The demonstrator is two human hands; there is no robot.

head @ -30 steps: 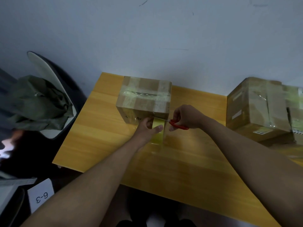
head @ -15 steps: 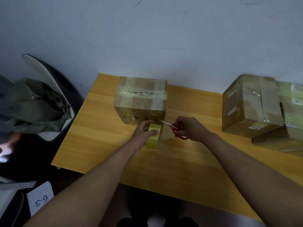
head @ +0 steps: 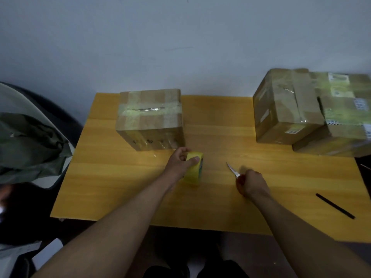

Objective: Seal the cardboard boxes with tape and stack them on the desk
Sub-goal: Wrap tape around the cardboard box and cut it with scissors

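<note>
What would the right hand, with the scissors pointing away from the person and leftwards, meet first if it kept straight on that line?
Most likely the taped box. The right hand aims the scissors over bare desk toward the box's near right corner, passing right of the tape roll. Depth is uncertain; it might slip past.

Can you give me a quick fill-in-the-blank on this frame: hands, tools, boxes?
1. The left hand grips a yellow roll of ____.
2. The right hand holds ____, blades pointing away from the person.
3. The taped box nearest the left hand rests on the ____.
4. A thin black stick lies on the desk's ____ side.

Missing words: tape; scissors; desk; right
</note>
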